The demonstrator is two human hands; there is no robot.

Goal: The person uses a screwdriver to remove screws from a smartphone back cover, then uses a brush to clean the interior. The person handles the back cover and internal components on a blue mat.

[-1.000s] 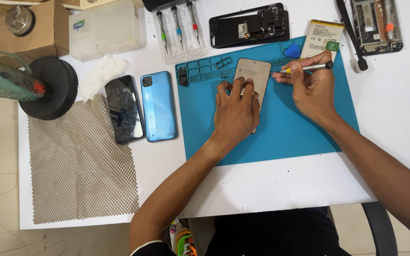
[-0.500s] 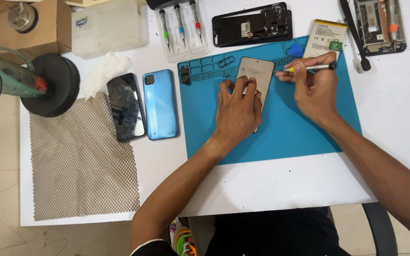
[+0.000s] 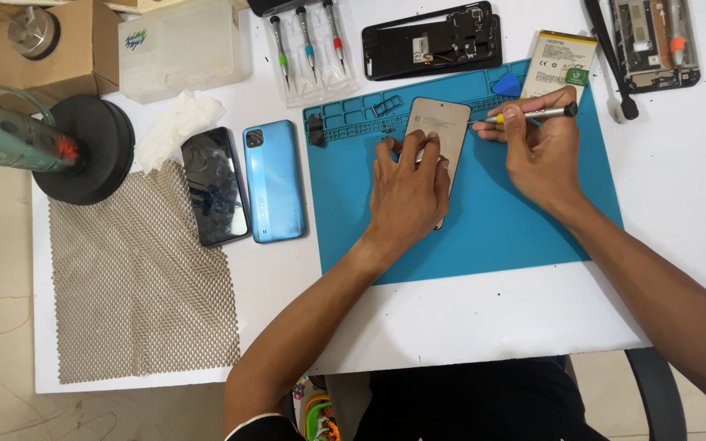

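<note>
Under the left hand [image 3: 408, 189], a beige phone panel [image 3: 439, 131] is lying on the blue mat [image 3: 516, 220], its upper half showing beyond the fingertips and its lower end peeking out past the heel of the palm. The left fingers [image 3: 406, 151] are spreading flat and pressing the panel down, not curling around it. The right hand [image 3: 542, 151] is pinching a small screwdriver [image 3: 533, 113] between thumb and forefingers, its tip pointing at the panel's upper right edge, just beside the left fingertips.

The tip is working very close to the thin edge, so a slip could be scratching the panel or jabbing the left fingertips; that would likely come from pushing too hard while the flat palm is only pinning the panel by friction on the mat. Too much prying at one corner could also be cracking the panel.

Beyond the right fingers a battery [image 3: 561, 61] and a blue pick [image 3: 507, 83] are lying near; left of the left hand a blue phone [image 3: 274, 181] and a dark phone [image 3: 214, 186] are lying side by side.

Compared with the earlier frames, both hands are keeping nearly the same pose; the screwdriver is staying at the same edge, and only the view is shifting slightly.
</note>
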